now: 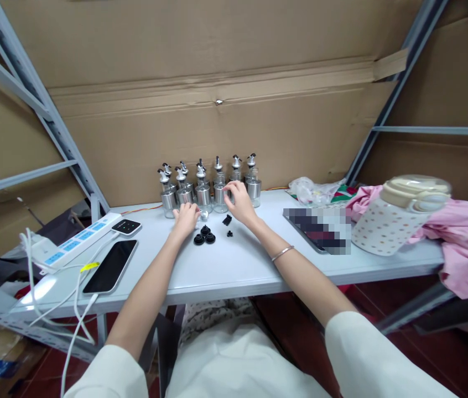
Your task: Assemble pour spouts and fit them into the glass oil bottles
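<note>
My left hand (186, 219) rests low over the table, its fingers loosely apart and bent beside small clear-and-silver pieces (204, 216) that it partly hides. Raised in front of the bottles, my right hand (240, 202) has its thumb and fingers apart, close to a glass bottle with a steel band (219, 194); nothing shows between them. Several similar bottles (185, 195) with silver-and-black pour spouts stand upright in rows. Between my hands lie a cluster of round black stoppers (204, 236), a black cap piece (227, 220) and tiny black parts (229, 234).
A power strip (78, 243), a small black device (126, 227) and a cabled phone (112, 266) lie left. On the right are a blurred-out dark device (317, 229), a dotted tumbler (395, 218), pink cloth (466, 243) and a plastic bag (312, 191). Cardboard (217, 132) closes the back.
</note>
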Demonstrator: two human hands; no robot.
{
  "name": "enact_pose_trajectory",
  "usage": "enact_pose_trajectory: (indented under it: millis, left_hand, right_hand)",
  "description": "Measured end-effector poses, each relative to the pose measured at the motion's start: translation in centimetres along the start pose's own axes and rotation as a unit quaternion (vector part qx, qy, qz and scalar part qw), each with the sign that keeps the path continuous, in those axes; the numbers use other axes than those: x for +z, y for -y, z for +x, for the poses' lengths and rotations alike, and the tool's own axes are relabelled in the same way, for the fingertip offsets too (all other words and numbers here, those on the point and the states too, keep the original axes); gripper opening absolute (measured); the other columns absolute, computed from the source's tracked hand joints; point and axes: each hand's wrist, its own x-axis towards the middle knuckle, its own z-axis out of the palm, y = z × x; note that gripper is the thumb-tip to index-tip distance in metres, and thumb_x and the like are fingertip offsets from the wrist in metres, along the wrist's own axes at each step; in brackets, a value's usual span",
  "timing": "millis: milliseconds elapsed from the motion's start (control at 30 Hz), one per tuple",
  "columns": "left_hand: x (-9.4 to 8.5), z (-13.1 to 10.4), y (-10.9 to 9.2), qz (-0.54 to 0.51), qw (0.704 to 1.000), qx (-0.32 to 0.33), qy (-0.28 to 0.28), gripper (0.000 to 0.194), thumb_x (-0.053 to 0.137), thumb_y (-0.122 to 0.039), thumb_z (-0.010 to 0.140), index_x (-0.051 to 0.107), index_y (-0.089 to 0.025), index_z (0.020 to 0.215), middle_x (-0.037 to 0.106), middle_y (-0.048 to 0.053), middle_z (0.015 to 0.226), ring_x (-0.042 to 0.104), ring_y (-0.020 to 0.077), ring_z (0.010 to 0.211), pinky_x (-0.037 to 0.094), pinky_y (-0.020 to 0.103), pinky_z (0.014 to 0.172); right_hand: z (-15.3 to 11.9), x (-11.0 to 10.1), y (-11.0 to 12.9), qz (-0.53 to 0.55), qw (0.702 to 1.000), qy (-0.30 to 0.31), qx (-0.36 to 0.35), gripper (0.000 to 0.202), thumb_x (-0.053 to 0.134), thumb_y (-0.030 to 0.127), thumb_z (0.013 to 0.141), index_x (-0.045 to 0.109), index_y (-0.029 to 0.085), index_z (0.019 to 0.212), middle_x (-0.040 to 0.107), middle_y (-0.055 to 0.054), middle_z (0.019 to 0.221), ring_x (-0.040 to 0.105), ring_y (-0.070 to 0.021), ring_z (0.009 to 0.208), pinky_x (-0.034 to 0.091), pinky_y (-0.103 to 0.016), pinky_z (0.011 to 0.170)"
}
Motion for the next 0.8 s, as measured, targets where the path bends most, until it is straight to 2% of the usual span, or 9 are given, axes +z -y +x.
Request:
enact_pose_trajectory:
  millis: [100, 167, 267, 333, 467, 633, 733, 800]
  left_hand:
    - [-0.1, -0.1, -0.2, -0.003, 0.999, 0.041, -0.027, 0.024, 0.035, -0.028, 0.096, 0.055, -0.017, 0.104, 0.056, 0.012, 0.114, 0.043, 0.0263, 0.111, 0.031, 0.044, 0.092]
    - [-0.3, -0.3, -0.4, -0.001, 0.996, 0.073, -0.049, 0.027, 0.031, -0.027, 0.097, 0.054, -0.016, 0.105, 0.055, 0.013, 0.112, 0.044, 0.0267, 0.108, 0.032, 0.044, 0.091]
    - [-0.6, -0.7, -1.0, 0.0, 0.991, 0.114, -0.068, 0.028, 0.027, -0.026, 0.097, 0.053, -0.015, 0.104, 0.054, 0.013, 0.11, 0.045, 0.0265, 0.105, 0.033, 0.043, 0.09]
    - [-0.8, -0.9, -1.5, -0.007, 0.988, 0.14, -0.061, 0.028, 0.027, -0.027, 0.097, 0.052, -0.016, 0.102, 0.054, 0.012, 0.107, 0.045, 0.0255, 0.102, 0.033, 0.041, 0.089]
    - [-1.0, -1.1, -2.2, -0.032, 0.982, 0.178, -0.048, 0.027, 0.028, -0.028, 0.097, 0.052, -0.017, 0.096, 0.055, 0.009, 0.102, 0.047, 0.0235, 0.099, 0.036, 0.039, 0.087]
    - [-0.7, -1.2, -2.7, -0.105, 0.973, 0.197, -0.054, 0.025, 0.027, -0.027, 0.097, 0.05, -0.018, 0.094, 0.056, 0.008, 0.096, 0.049, 0.0207, 0.093, 0.039, 0.035, 0.084]
    - [-0.5, -1.3, -3.0, -0.125, 0.971, 0.202, -0.04, 0.025, 0.026, -0.026, 0.096, 0.049, -0.017, 0.092, 0.056, 0.007, 0.091, 0.051, 0.0198, 0.089, 0.04, 0.034, 0.082]
    - [-0.6, -1.4, -3.1, -0.122, 0.972, 0.2, -0.034, 0.026, 0.026, -0.026, 0.096, 0.049, -0.018, 0.089, 0.056, 0.007, 0.089, 0.052, 0.0197, 0.087, 0.041, 0.034, 0.082]
  right_hand:
    - [0.2, -0.3, -0.2, 0.02, 0.999, 0.04, 0.019, 0.019, 0.046, 0.02, 0.084, 0.061, 0.017, 0.096, 0.059, -0.011, 0.101, 0.053, -0.0225, 0.1, 0.042, -0.037, 0.091]
    - [0.3, -0.6, -0.4, 0.056, 0.991, 0.111, 0.055, 0.021, 0.047, 0.024, 0.085, 0.064, 0.016, 0.095, 0.063, -0.009, 0.093, 0.057, -0.0194, 0.09, 0.044, -0.033, 0.085]
    - [0.5, -1.4, -0.6, 0.139, 0.951, 0.244, 0.131, 0.025, 0.055, 0.035, 0.081, 0.068, 0.014, 0.084, 0.065, -0.005, 0.074, 0.057, -0.0145, 0.069, 0.044, -0.027, 0.068]
    - [0.4, -2.0, -0.5, 0.203, 0.916, 0.295, 0.178, 0.032, 0.061, 0.041, 0.075, 0.069, 0.012, 0.083, 0.065, -0.005, 0.069, 0.054, -0.0122, 0.061, 0.041, -0.025, 0.057]
    - [0.3, -2.8, 0.6, 0.271, 0.874, 0.326, 0.237, 0.042, 0.071, 0.041, 0.064, 0.071, 0.011, 0.093, 0.066, -0.004, 0.071, 0.053, -0.0105, 0.058, 0.036, -0.022, 0.047]
    - [0.1, -3.4, 1.9, 0.312, 0.838, 0.374, 0.246, 0.035, 0.074, 0.037, 0.062, 0.071, 0.011, 0.086, 0.065, -0.004, 0.072, 0.054, -0.009, 0.059, 0.04, -0.022, 0.051]
    - [0.2, -3.7, 1.3, 0.321, 0.814, 0.412, 0.254, 0.032, 0.071, 0.041, 0.066, 0.07, 0.012, 0.08, 0.065, -0.004, 0.072, 0.054, -0.0089, 0.06, 0.04, -0.022, 0.053]
    - [0.1, -3.7, 0.3, 0.295, 0.817, 0.424, 0.256, 0.031, 0.07, 0.042, 0.066, 0.071, 0.013, 0.075, 0.063, -0.003, 0.066, 0.05, -0.0081, 0.058, 0.037, -0.022, 0.052]
